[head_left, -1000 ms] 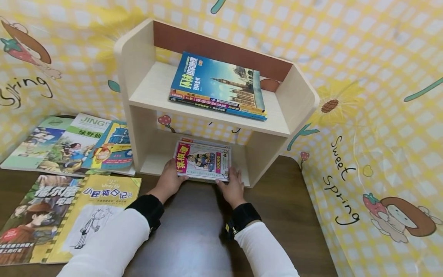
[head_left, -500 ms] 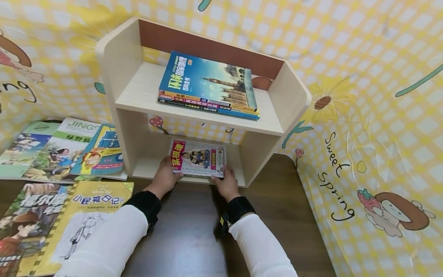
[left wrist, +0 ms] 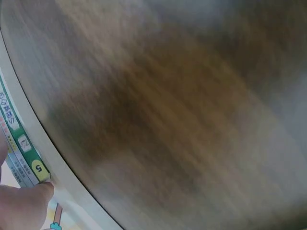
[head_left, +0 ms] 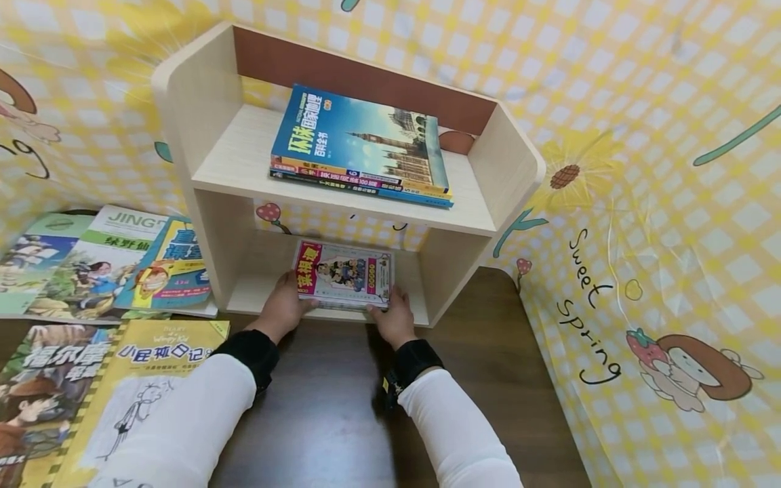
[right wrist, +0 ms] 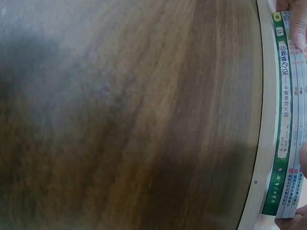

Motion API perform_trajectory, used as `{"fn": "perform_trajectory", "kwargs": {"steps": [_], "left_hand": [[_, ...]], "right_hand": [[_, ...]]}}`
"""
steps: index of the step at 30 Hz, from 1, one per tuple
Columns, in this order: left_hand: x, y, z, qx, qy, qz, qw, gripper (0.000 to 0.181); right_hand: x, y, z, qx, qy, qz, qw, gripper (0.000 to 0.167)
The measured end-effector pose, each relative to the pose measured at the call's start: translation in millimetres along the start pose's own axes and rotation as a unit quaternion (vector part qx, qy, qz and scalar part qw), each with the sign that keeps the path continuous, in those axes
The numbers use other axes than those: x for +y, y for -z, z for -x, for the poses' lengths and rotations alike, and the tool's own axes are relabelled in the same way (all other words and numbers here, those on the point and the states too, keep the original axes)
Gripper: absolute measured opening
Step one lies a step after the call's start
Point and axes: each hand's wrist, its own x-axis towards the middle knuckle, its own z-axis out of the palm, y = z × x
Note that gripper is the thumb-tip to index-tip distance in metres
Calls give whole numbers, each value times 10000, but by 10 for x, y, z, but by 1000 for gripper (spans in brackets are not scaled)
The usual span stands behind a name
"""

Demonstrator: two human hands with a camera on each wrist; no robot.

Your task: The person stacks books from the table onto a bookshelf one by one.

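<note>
A: so where's the comic stack point(head_left: 344, 274) right now?

B: On the lower shelf point(head_left: 253, 281) of the little bookcase point(head_left: 201, 102), cover up, spines facing out, close to the front edge. From the right wrist you can see the bottom book's green spine point(right wrist: 283, 124) against the board, with thinner pale spines point(right wrist: 295, 115) piled on it.

A: and the grip?

B: Both hands have it, one per end — left hand point(head_left: 283, 308) round the left front corner, right hand point(head_left: 395, 317) round the right one, thumbs in front. Can't see what the far fingertips are doing.

A: anything to worry about?

B: Skew, mostly. All the hold is near the front, so if one side pushes harder the stack could twist, or the thin books could slide over the green one. A tug forward would probably leave it overhanging the edge.

A: knuckles?

B: Right hand's near the right side panel point(head_left: 448, 261), with a gap. Drift sideways and it might knock the case, maybe nudging the blue-topped pile point(head_left: 360, 142) on the upper shelf point(head_left: 244, 152).

A: further out?

B: The left sleeve point(head_left: 189, 413) hangs over the yellow book point(head_left: 137, 379) on the dark surface point(head_left: 317, 420) — can't tell if they touch, but a drag there could shift it.
</note>
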Motion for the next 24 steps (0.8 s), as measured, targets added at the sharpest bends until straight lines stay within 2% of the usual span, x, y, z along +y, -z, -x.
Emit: {"fn": "perform_trajectory", "kwargs": {"steps": [5,9,17,21,24], "left_hand": [[-25,0,-11,95,-127,68,9999,71],[-31,-14,-18,68,-174,42,9998,71],[-26,-32,6,-36,-224,-26,9997,71],[-95,10,70,86,-585,-63,9982,69],[-168,111,174,115,-872,-181,9960,69]], "right_hand": [[-17,-10,-28,-65,-106,232,9997,71],[-4,-11,-26,-42,-223,289,9993,71],[16,-10,23,36,-176,238,9996,71],[19,5,109,67,-4,-32,10000,71],[10,84,269,-33,167,-264,9995,74]]}}
